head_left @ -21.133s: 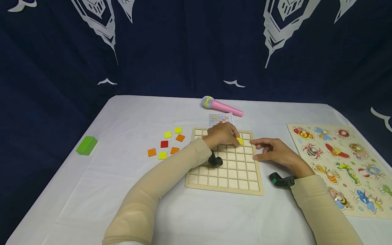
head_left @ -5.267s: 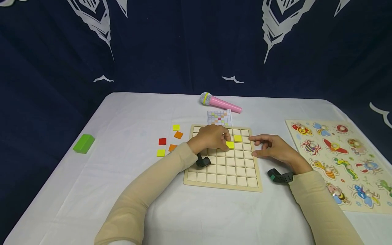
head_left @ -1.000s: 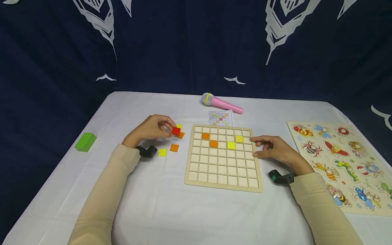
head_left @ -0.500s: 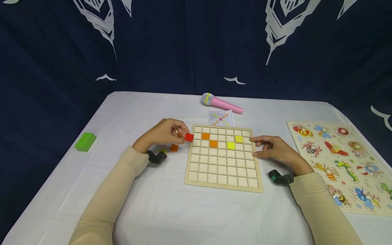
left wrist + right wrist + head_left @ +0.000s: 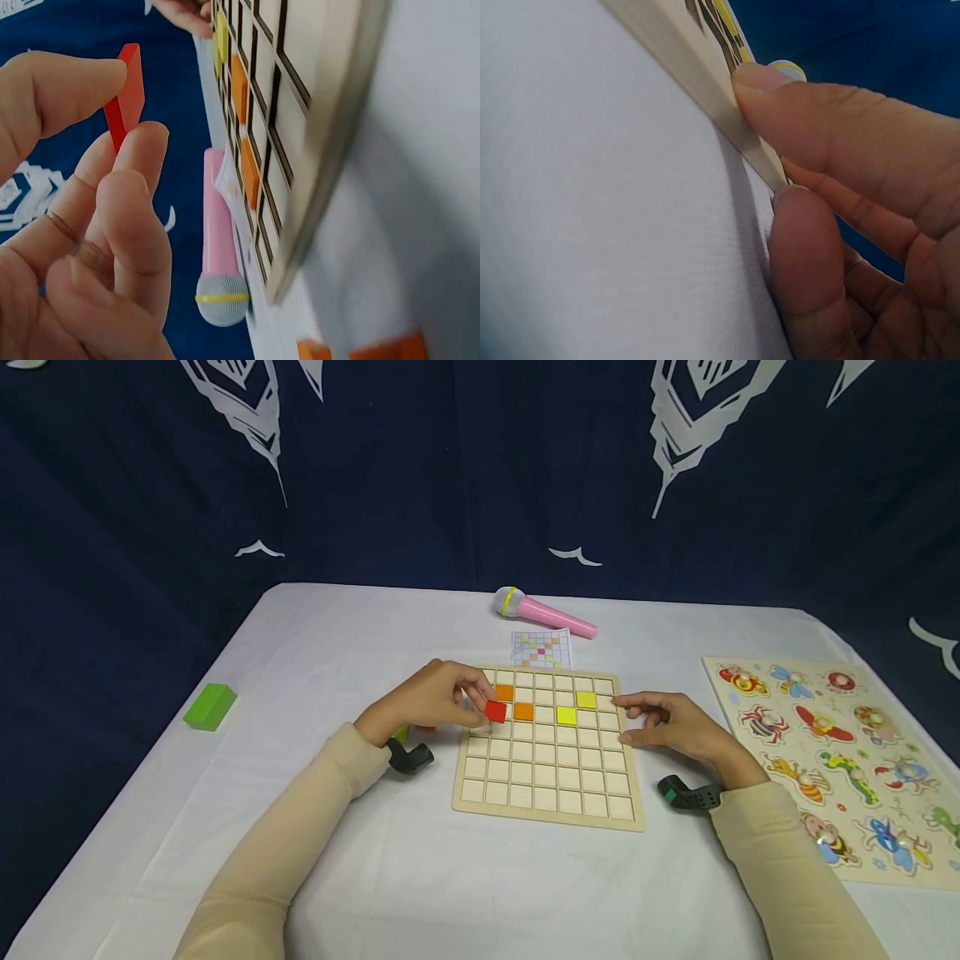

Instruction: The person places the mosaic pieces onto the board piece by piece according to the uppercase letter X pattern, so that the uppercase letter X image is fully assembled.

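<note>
My left hand (image 5: 438, 697) pinches a red square tile (image 5: 495, 712) (image 5: 125, 94) between thumb and fingers, just above the left part of the wooden grid board (image 5: 551, 814). Two orange tiles (image 5: 513, 702) and two yellow tiles (image 5: 576, 707) sit in the board's upper rows. My right hand (image 5: 667, 727) rests at the board's right edge, thumb and fingertips (image 5: 810, 247) touching the rim (image 5: 697, 82). A small pattern card (image 5: 542, 649) lies behind the board.
A pink toy microphone (image 5: 543, 614) lies behind the card. Loose tiles (image 5: 401, 732) are partly hidden behind my left wrist. A green block (image 5: 210, 706) sits at the far left, an insect peg puzzle (image 5: 840, 760) at the right. Dark cloth hangs behind the white table.
My left hand has carried the red tile rightward from the loose pile to above the board's left columns. The right hand has stayed at the board's right edge.
</note>
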### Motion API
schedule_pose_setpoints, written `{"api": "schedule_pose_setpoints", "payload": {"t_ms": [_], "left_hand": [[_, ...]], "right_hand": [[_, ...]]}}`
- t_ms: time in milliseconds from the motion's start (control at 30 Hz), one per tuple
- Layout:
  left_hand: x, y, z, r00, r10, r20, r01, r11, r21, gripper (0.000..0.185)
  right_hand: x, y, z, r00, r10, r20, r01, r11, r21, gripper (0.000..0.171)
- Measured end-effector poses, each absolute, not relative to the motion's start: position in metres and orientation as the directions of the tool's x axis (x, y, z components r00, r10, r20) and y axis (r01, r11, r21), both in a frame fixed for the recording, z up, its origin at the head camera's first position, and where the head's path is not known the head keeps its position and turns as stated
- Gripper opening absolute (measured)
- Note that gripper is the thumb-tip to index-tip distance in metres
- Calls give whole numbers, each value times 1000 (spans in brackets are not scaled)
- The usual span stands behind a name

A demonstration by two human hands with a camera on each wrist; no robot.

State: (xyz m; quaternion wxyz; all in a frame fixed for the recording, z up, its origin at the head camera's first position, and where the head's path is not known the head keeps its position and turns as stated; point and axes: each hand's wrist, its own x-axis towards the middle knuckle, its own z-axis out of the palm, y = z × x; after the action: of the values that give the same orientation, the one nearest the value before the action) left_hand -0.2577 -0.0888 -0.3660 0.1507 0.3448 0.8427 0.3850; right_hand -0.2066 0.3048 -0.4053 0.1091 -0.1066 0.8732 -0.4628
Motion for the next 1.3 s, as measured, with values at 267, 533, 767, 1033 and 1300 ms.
{"api": "schedule_pose_setpoints", "payload": {"t_ms": [267, 533, 767, 1033, 1300], "left_hand": [[-256, -68, -364, -700, 714, 11, 492, 471, 732, 23], [-254, -50, -363, -690, 724, -4, 538, 516, 667, 20], [-254, -35, -364, -683, 728, -61, 575, 588, 570, 21], [-252, -23, -361, -675, 732, -96, 597, 618, 512, 18], [-253, -17, -363, -672, 729, -133, 583, 631, 513, 19]], "right_hand": [[-207, 305, -406, -952, -294, -87, -92, 544, -834, 62], [-206, 306, -405, -950, -304, -69, -109, 532, -840, 61], [-206, 306, -406, -950, -306, -68, -111, 531, -840, 61], [-207, 306, -406, -951, -297, -84, -92, 534, -841, 62], [-207, 306, -406, -950, -305, -73, -106, 531, -841, 60]]}}
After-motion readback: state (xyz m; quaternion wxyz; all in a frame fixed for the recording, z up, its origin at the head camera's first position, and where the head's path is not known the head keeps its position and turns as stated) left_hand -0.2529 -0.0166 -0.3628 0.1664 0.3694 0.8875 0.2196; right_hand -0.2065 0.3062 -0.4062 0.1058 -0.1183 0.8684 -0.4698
